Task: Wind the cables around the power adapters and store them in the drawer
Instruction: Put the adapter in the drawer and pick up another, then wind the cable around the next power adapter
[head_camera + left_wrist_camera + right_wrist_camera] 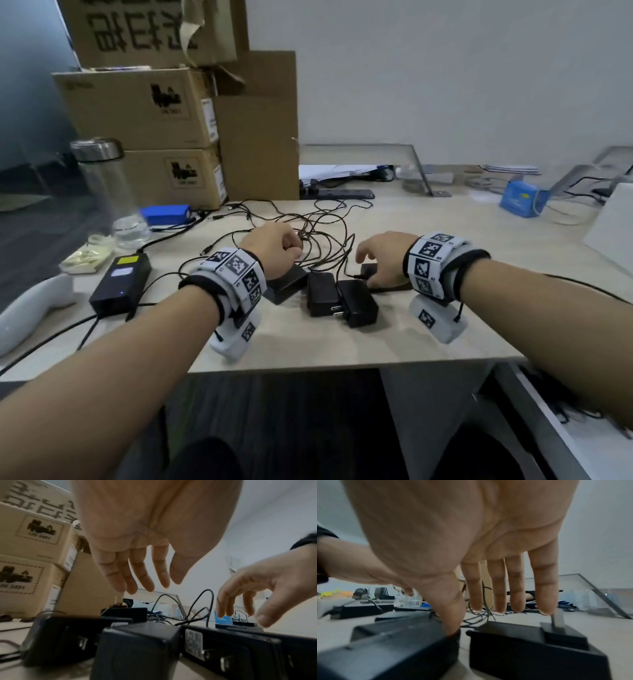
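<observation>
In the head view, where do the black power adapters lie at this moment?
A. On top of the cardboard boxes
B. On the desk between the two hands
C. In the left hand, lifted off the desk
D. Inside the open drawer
B: the black power adapters lie on the desk, between the left hand and the right hand, their cables unwound.

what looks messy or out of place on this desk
The thin black cables lie in one tangled heap behind the power adapters, loops crossing each other, none wound yet. The adapters sit crowded at odd angles, one with its plug prongs sticking out. Nothing looks spilled or broken.
</observation>
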